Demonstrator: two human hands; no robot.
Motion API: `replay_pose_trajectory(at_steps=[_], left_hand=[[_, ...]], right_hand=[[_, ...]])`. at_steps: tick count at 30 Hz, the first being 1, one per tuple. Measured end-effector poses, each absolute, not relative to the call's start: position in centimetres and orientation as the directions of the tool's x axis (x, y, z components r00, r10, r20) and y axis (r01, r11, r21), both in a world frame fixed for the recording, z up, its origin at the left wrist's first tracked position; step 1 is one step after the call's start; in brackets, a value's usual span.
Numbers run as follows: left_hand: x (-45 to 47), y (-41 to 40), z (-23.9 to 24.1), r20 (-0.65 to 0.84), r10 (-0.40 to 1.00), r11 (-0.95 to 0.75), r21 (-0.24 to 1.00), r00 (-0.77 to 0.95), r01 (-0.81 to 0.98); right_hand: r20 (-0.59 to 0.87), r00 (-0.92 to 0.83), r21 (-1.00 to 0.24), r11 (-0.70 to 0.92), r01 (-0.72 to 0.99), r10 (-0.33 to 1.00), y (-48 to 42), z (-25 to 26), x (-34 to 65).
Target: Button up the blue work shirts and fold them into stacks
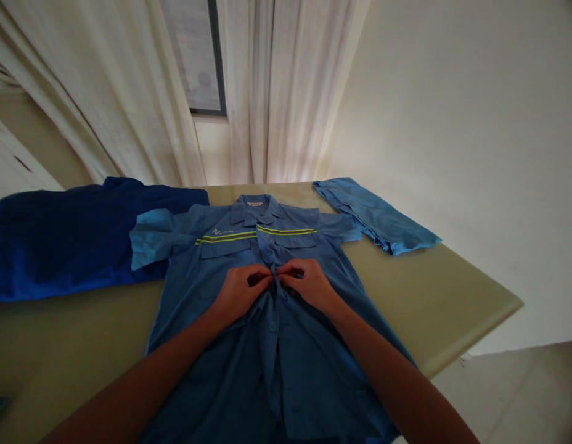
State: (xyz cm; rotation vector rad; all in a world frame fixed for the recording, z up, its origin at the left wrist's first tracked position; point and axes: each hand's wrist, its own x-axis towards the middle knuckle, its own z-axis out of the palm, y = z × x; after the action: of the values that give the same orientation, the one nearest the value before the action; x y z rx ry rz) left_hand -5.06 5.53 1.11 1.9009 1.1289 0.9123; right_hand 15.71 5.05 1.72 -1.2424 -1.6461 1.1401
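A blue short-sleeved work shirt (225, 308) lies face up, collar away from me, with yellow-edged stripes and two flap pockets across the chest. At the middle of its front placket, my left hand (244, 287) pinches one edge of the fabric. My right hand (307, 280) pinches the other edge right beside it, and the fingertips of both hands nearly meet. The cloth is pulled up slightly between them. Below the hands the placket hangs apart, with a button (272, 326) showing. Whatever lies between the fingertips is hidden.
The shirt rests on a yellowish-green table (452, 296) whose right corner juts toward the wall. Dark blue garments (82, 240) lie at the left. A folded light blue garment (373, 213) is at the back right. Pale curtains (290, 92) hang behind the table.
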Motion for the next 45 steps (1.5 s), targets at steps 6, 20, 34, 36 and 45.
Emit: replay_pose_trajectory(at_steps=[6,20,34,36,45], left_hand=[[-5.2,5.9,0.4,0.132,0.913,-0.243,0.936,0.386,0.255],[-4.9,6.1,0.2,0.067,0.939,-0.168,0.946,0.339,0.278],[-4.8,6.0,0.0,0.055,0.935,-0.099,0.989,0.351,0.109],[-4.8,6.0,0.1,0.046,0.930,-0.093,0.990,0.366,0.110],[-5.0,6.0,0.1,0.174,0.903,-0.243,0.961,0.394,0.132]], right_hand=[[0.145,-0.253,-0.896,0.236,0.376,0.957,5.2,1.7,15.9],[0.282,-0.291,-0.758,0.399,0.516,0.914,4.3,2.8,15.3],[0.269,-0.332,-0.783,0.406,0.471,0.904,4.2,2.8,15.3],[0.273,-0.337,-0.774,0.414,0.480,0.901,4.2,2.8,15.3],[0.279,-0.304,-0.780,0.399,0.482,0.911,4.2,2.7,15.3]])
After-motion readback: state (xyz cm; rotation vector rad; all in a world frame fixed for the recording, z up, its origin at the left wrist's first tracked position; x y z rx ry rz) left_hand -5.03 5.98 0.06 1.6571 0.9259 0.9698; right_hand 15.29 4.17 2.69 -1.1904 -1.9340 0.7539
